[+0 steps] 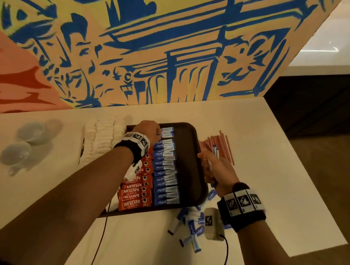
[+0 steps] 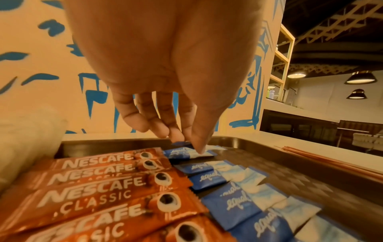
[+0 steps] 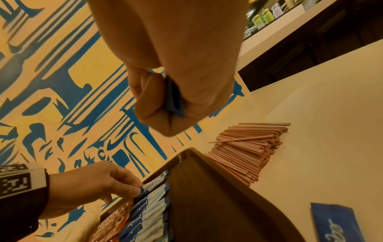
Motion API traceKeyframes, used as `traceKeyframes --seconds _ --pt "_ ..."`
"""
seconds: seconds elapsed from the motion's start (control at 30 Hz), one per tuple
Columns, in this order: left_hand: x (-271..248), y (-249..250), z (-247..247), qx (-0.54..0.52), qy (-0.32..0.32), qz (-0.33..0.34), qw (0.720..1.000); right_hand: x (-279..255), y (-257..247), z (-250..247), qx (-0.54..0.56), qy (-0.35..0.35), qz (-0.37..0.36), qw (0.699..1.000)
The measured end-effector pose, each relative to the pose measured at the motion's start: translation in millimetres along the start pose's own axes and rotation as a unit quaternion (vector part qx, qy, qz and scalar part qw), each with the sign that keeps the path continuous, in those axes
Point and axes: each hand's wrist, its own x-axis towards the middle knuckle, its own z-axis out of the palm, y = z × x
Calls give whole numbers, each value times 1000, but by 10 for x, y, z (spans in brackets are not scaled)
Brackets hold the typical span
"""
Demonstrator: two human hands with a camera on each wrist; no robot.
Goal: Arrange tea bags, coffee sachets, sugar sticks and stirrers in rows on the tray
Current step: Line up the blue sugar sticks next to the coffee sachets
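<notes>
Nearest, at six o'clock, loose sugar sticks (image 1: 188,229) lie scattered on the tabletop (image 1: 278,177) just off the tray (image 1: 189,163). The right hand (image 1: 218,170) is clamped on a small bundle of sticks at the tray's three o'clock edge. Farther, at twelve, the left hand (image 2: 192,140) pinches one stick (image 2: 190,153) down at the far end of the blue row, beside the coffee sachets (image 1: 135,192). Sugar is the step in hand — next, feeding another stick across. Stirrers (image 1: 217,148) wait beyond the tray.
</notes>
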Motion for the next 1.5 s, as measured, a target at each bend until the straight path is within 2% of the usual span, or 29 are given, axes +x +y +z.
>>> traceKeyframes --seconds 0.47,0.53,0.63,0.77,0.87,1.07,1.37,1.5 --pt "40 -2 12 -7 -10 14 1000 43 41 4 18 -21 -7 1000" --pt "3 3 -36 -30 1 9 1000 29 25 3 48 -42 -2 998" --pt "-158 22 -204 -100 52 -17 993 -46 -16 23 96 -80 -2 992" --pt "-618 101 -462 -197 134 -33 971 -206 -5 32 150 -110 -28 982" --pt "-1150 199 -566 -259 151 -12 954 -396 60 8 187 -132 -67 971" --pt "-2133 443 -502 -348 86 40 933 -819 321 19 227 -148 -105 957" --pt "-2980 763 -96 -418 12 100 903 -1366 702 231 224 -159 -119 954" --pt "-3225 815 -24 -435 18 98 895 -1610 740 316 224 -187 -133 947"
